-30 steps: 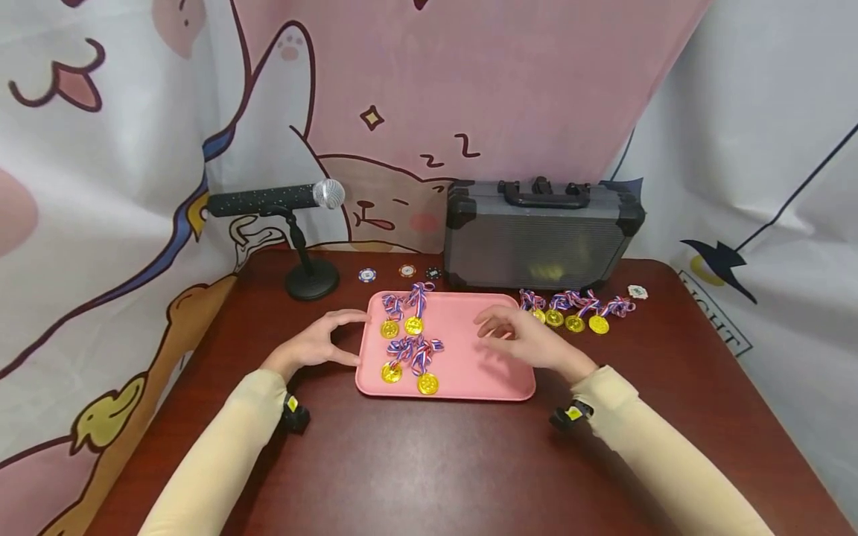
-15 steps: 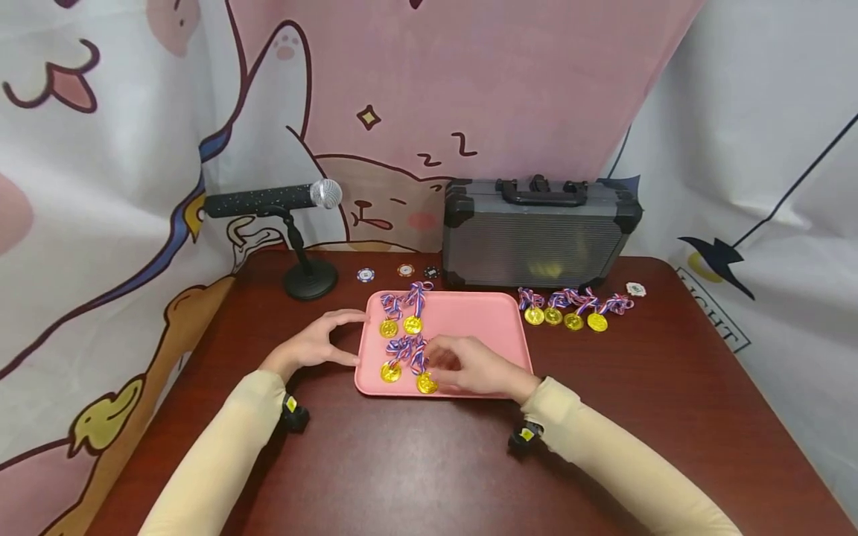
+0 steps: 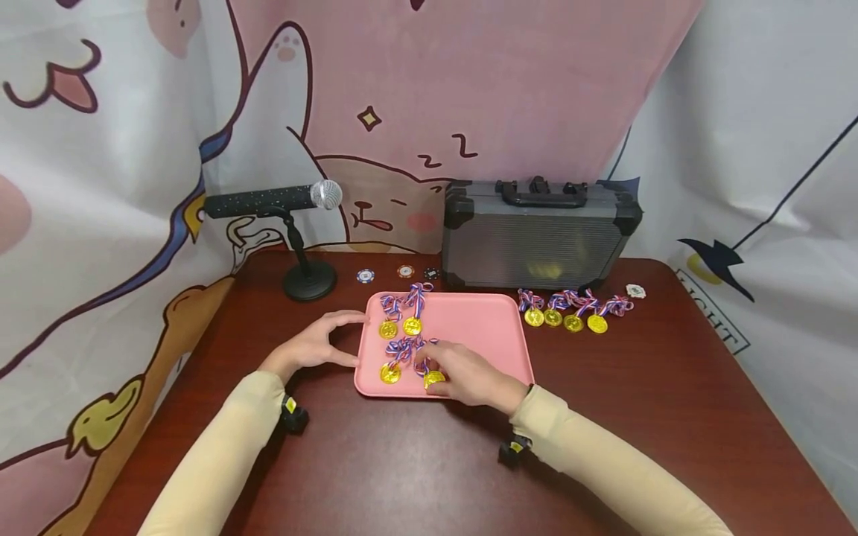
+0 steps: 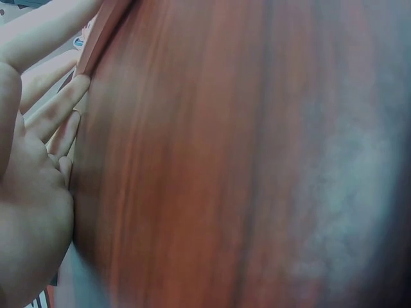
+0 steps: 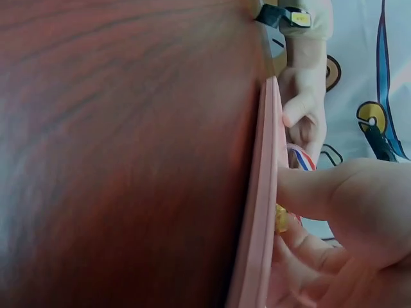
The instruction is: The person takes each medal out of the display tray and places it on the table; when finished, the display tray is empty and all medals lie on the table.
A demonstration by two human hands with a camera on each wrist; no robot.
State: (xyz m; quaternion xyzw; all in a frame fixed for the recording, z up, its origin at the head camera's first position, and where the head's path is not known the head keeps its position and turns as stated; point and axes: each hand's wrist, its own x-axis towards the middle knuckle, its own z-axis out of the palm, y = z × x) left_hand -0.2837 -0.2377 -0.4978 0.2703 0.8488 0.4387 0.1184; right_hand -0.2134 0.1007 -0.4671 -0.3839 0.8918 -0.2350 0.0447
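Observation:
A pink tray (image 3: pixel 476 320) lies on the dark red table and carries several gold medals with red-white-blue ribbons. My left hand (image 3: pixel 348 341) rests with straight fingers against the tray's left edge, index finger and thumb spread along it. My right hand (image 3: pixel 436 370) lies over the tray's front left part, fingers curled on the front medal (image 3: pixel 433 377). In the right wrist view the thumb and fingers of that hand (image 5: pixel 334 212) pinch the gold medal (image 5: pixel 281 219) just inside the tray rim (image 5: pixel 260 212). The left wrist view shows my left hand's palm and fingers (image 4: pixel 38 128) beside the tray edge (image 4: pixel 103 25).
Several more medals (image 3: pixel 566 316) lie in a row on the table right of the tray. A grey hard case (image 3: pixel 539 234) stands behind it. At back left stands a microphone (image 3: pixel 271 201) on a stand, with poker chips (image 3: pixel 365 275) nearby.
My right hand has moved from the tray's far right side to its front left and closed on the front medal. The left hand has stayed at the tray's left edge.

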